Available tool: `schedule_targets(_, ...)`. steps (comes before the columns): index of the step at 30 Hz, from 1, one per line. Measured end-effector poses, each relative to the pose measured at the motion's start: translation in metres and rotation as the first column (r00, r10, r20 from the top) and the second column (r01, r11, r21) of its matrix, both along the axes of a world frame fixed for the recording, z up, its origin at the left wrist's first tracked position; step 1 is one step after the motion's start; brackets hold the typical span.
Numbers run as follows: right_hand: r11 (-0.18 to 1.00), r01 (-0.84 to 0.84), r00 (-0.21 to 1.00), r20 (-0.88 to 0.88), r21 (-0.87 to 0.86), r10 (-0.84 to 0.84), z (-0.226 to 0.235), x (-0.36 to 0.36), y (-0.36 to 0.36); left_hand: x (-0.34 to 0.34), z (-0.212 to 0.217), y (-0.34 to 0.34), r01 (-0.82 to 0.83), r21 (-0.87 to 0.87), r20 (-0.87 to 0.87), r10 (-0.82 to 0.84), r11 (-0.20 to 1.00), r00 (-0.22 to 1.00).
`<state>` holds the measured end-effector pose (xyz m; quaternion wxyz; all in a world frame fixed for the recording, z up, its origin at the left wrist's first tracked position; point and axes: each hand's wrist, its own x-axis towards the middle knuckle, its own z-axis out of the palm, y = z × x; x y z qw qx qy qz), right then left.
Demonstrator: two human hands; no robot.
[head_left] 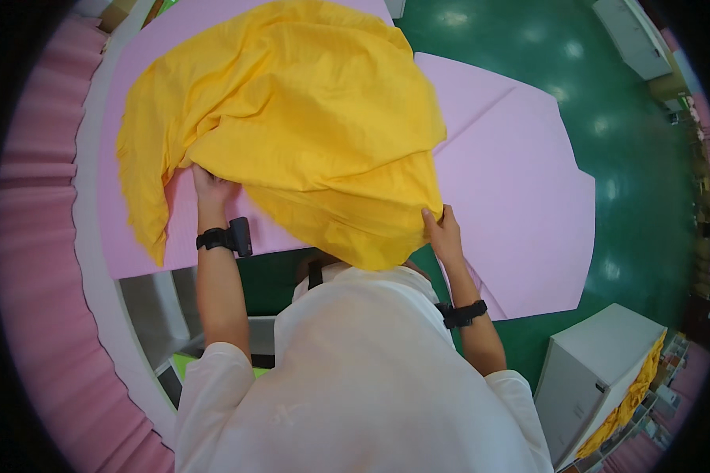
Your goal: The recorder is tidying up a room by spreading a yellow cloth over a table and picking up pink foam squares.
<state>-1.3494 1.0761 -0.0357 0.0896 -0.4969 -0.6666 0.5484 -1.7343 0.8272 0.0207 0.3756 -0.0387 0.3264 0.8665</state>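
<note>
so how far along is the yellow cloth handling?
Early. Done: the big rumpled yellow fabric sheet is up on the pink padded table. In hand: the left hand and the right hand each have a grip on its near edge. Left: the cloth is bunched and creased, with no neat fold showing, and its near edge overhangs the table.

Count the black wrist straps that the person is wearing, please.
2. One black strap with a small box on it sits on the left wrist, below the left hand. The other strap sits on the right forearm, below the right hand gripping the yellow cloth.
</note>
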Motion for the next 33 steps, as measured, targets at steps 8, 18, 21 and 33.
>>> schedule_targets(8, 0.995, 0.099, 0.992, -0.079, 0.005, -0.098, -0.026, -0.006, 0.008, 0.039, -0.003, -0.088, -0.291, -0.437, -0.195, 0.227, 0.851, 0.954)
schedule_targets(18, 0.961, 0.095, 0.975, -0.217, 0.259, -0.038, -0.035, -0.033, 0.057, 0.231, -0.032, -0.22, 0.399, -0.789, 0.168, -0.461, 0.467, 0.871)
schedule_targets(21, 0.926, 0.075, 0.993, -0.113, 0.371, -0.036, -0.045, -0.051, 0.112, 0.214, -0.015, -0.217, 0.301, -0.854, 0.044, -0.517, 0.424, 0.855)
schedule_targets(33, 0.72, -0.385, 0.911, 0.111, 0.577, 0.398, 0.052, -0.18, -0.059, 0.03, 0.004, -0.256, -0.687, -0.716, -0.621, -0.564, 0.124, 0.545)
